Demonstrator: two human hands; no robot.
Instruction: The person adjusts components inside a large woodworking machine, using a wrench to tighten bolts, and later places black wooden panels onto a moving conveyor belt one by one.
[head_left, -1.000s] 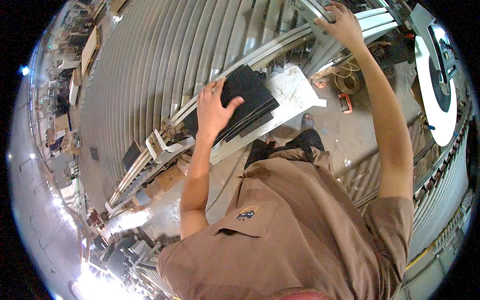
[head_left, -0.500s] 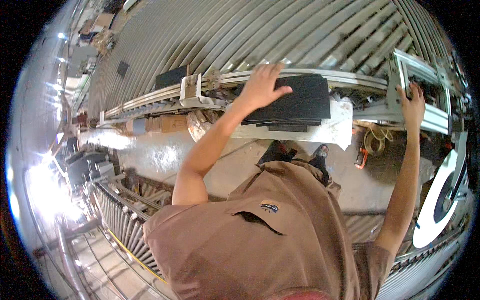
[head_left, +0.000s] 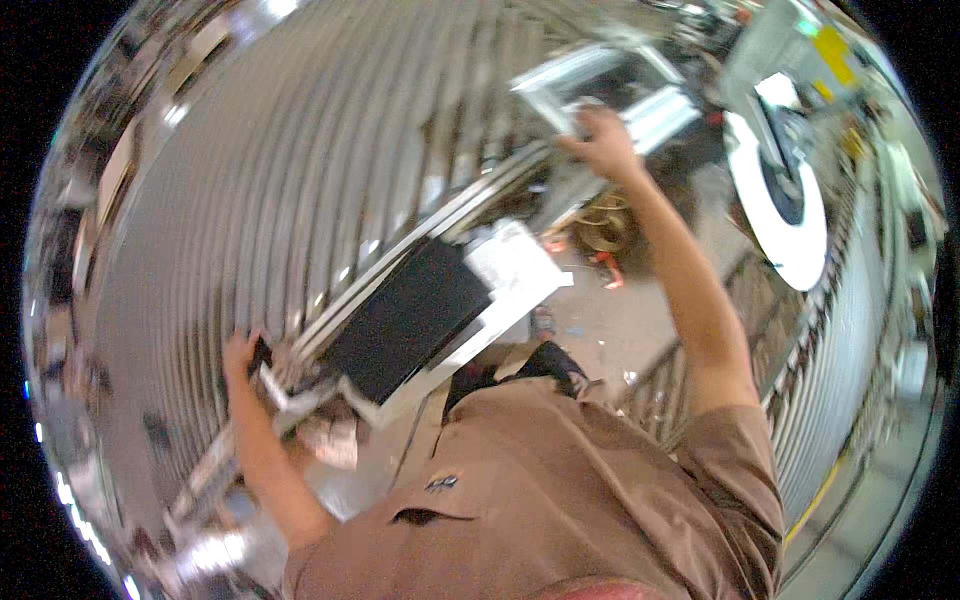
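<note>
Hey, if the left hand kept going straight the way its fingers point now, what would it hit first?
The left hand points up and away along the ribbed metal conveyor. It already touches a small dark object by the metal rail; beyond that, probably only bare rollers, though motion blur leaves depth unclear.

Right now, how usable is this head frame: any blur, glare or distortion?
Head view: heavy motion blur smears the metal rollers; fisheye bends the rail; glare burns out the lower left rim; left hand and right hand stay recognisable, fingers soft.
</note>
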